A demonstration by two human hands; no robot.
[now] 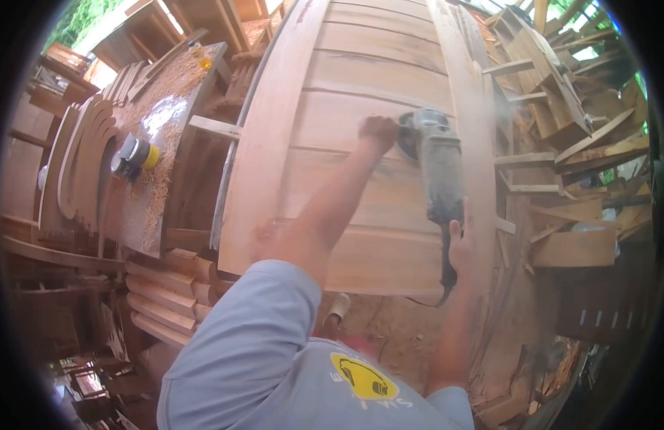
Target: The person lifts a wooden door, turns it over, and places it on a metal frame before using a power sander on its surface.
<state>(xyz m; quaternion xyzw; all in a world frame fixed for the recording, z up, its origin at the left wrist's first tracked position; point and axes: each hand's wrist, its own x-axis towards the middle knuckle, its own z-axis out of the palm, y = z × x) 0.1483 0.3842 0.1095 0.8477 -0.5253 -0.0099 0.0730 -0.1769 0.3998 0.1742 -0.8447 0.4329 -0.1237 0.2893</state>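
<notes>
An angle grinder (443, 168), its grey body dusty, rests over a large wooden panel (346, 122) made of cross boards between two long side rails. My left hand (380, 133) is closed in a fist at the grinder's head, around what appears to be its side handle, which the fingers hide. At the rear end, my right hand (461, 247) wraps round the grinder's narrow back grip, the thumb showing. The disc side faces the panel near its right rail and is mostly hidden. A dark cord runs from the tool's tail toward the panel's near edge.
Left stands a workbench (160, 208) strewn with shavings, bearing another power tool (135, 156) with a yellow band and a small yellow bottle (200, 56). Curved wooden pieces (84, 161) lean beside it. Stacked boards (167, 294) lie below. Scrap wood and a wooden box frame (543, 86) crowd the right.
</notes>
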